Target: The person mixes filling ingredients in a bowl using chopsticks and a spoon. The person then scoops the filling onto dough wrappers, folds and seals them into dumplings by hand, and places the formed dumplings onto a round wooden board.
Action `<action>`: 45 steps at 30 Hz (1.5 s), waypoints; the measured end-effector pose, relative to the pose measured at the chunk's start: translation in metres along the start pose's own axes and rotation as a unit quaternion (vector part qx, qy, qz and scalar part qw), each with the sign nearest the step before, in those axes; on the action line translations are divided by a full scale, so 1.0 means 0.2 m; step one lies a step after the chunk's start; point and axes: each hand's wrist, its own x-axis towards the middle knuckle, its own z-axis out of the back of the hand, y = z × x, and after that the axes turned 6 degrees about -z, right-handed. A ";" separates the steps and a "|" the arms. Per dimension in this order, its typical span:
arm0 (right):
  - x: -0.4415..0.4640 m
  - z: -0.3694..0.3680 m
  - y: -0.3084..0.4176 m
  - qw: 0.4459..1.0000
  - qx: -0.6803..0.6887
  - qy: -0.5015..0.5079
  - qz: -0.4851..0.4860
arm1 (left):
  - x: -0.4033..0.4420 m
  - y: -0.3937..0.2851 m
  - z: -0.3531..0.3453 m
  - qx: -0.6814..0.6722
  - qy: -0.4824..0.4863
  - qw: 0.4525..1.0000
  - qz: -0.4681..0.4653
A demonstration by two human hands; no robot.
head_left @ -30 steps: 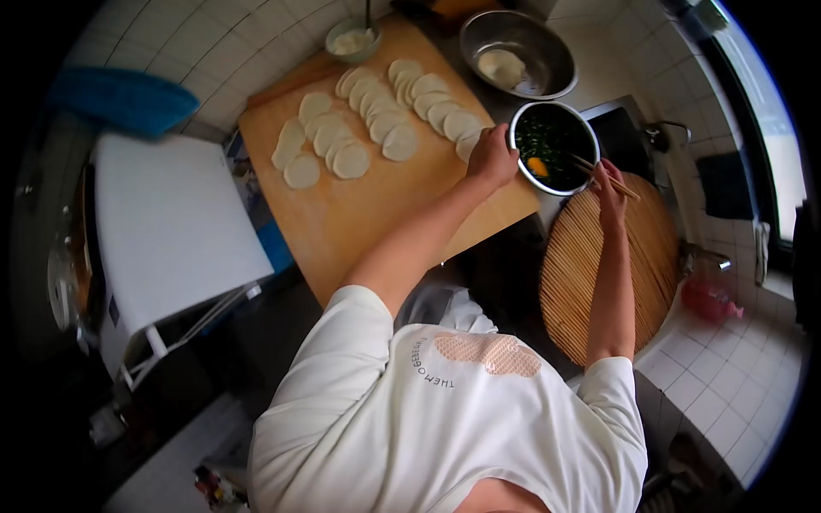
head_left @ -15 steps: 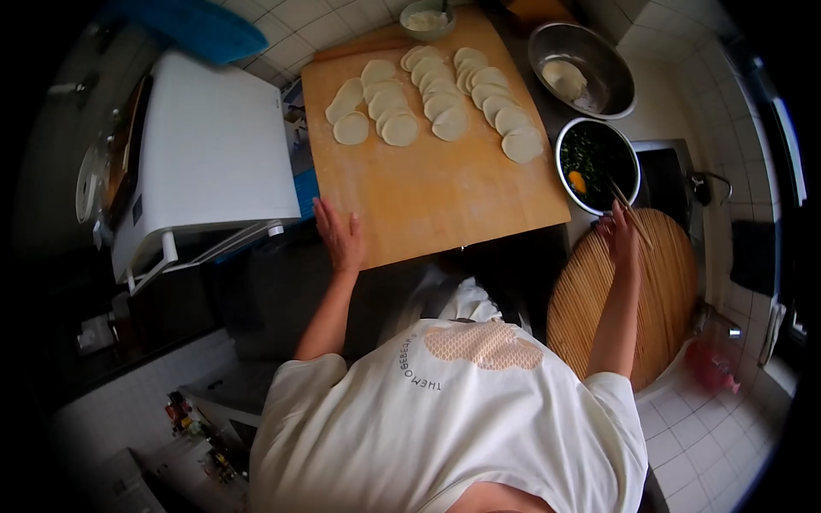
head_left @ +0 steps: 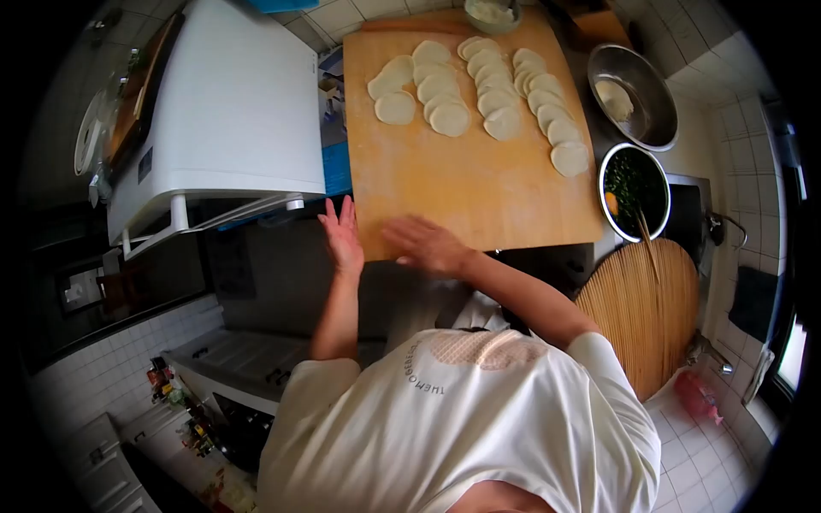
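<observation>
My left hand [head_left: 344, 238] is beside the near left corner of the wooden board [head_left: 470, 201], palm turned up and fingers spread, holding nothing. Over that same corner, my right hand [head_left: 428, 244] reaches across with its fingers stretched out, a little blurred and with nothing in it. Overlapping rows of round dough wrappers [head_left: 447, 120] lie on the far half of the board. To the right, a bowl of chopped greens [head_left: 637, 184] shows a spot of orange yolk [head_left: 611, 203]. Chopsticks [head_left: 647, 244] lean in it, their ends over the round slatted lid [head_left: 641, 316].
A metal bowl with dough [head_left: 633, 98] stands behind the greens bowl. At the board's far edge is a small bowl of white stuff [head_left: 493, 15]. A white appliance [head_left: 231, 103] flanks the board on the left. A faucet [head_left: 727, 224] juts out at the right.
My right hand has let go of the chopsticks, which now rest in the greens bowl, and has swung left to the board's near left corner. My left hand has turned its palm up.
</observation>
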 end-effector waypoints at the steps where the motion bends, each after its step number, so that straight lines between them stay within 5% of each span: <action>1: 0.10 -0.05 -0.01 1.000 -0.003 -0.001 0.003 | -0.01 0.00 0.00 -0.030 -0.002 1.000 -0.005; 3: 0.30 -0.12 -0.04 0.988 -0.123 0.066 0.070 | -0.01 0.00 0.01 -0.077 -0.017 0.997 -0.008; 8: 0.78 0.05 -0.36 0.988 -0.116 0.080 -0.064 | -0.03 0.01 -0.02 -0.028 0.017 0.998 -0.049; 10: 0.81 0.08 -0.43 0.975 -0.195 -0.090 -0.047 | -0.04 0.02 -0.03 0.013 0.027 0.997 -0.073; 11: 0.73 0.01 -0.37 0.974 -0.202 -0.086 -0.049 | -0.03 0.02 -0.03 0.005 0.028 0.997 -0.070; 13: 0.49 -0.11 -0.10 0.983 -0.142 0.095 0.070 | -0.04 0.03 -0.02 -0.018 0.038 0.994 -0.097; 16: 0.50 0.01 -0.21 0.995 -0.080 0.061 0.027 | -0.03 0.01 -0.03 -0.005 0.043 0.996 -0.077; 19: 0.44 0.28 -0.46 0.970 -0.218 -0.006 -0.106 | -0.04 0.02 -0.01 0.017 0.073 0.993 -0.092; 22: 0.19 0.22 -0.33 0.986 -0.148 -0.049 -0.050 | -0.05 0.05 0.01 0.029 0.093 0.986 -0.132; 24: 0.06 0.16 -0.06 0.985 -0.114 0.126 -0.012 | -0.04 0.04 0.00 0.032 0.101 0.987 -0.124; 29: -0.16 0.55 -0.40 0.985 -0.139 0.034 -0.098 | -0.04 0.02 -0.01 0.073 0.135 0.981 -0.120; 30: -0.22 0.64 -0.44 0.951 -0.252 0.040 -0.172 | -0.05 0.02 -0.01 0.078 0.137 0.980 -0.119; 33: -0.44 0.62 -0.37 0.961 -0.239 0.034 -0.137 | -0.05 0.04 0.00 0.101 0.145 0.975 -0.137; 34: -0.47 0.59 -0.26 0.961 -0.204 0.106 -0.154 | -0.06 0.04 -0.02 0.098 0.148 0.975 -0.135; 37: -0.50 0.62 -0.25 0.946 -0.229 0.175 -0.146 | -0.09 0.03 -0.10 0.265 0.175 0.931 -0.181; 39: -0.50 0.62 -0.30 0.950 -0.221 0.157 -0.155 | -0.10 0.04 -0.15 0.589 0.316 0.708 -0.228; 43: -0.39 0.61 -0.34 0.944 -0.231 0.048 -0.228 | -0.02 0.05 -0.38 0.647 0.384 0.608 -0.254; 45: -0.34 0.51 -0.25 0.956 -0.254 0.083 -0.117 | 0.06 0.04 -0.46 0.652 0.430 0.557 -0.283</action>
